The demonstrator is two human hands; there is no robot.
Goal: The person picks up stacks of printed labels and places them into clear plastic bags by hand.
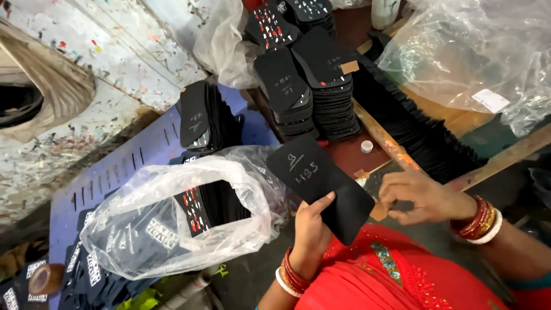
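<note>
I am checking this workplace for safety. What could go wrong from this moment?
1. The left hand grips the black sole only at one edge, so it might slip and fall.
2. The tall sole stacks lean a little; a bump could topple them.
3. The right hand could knock the small white cap off.

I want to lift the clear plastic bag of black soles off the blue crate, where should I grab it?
Grip the clear plastic bag at the gathered rim of its open mouth, coming from the right, the side near the left hand. The mouth gapes that way, and the film bunches into a likely firm hold there.
</note>
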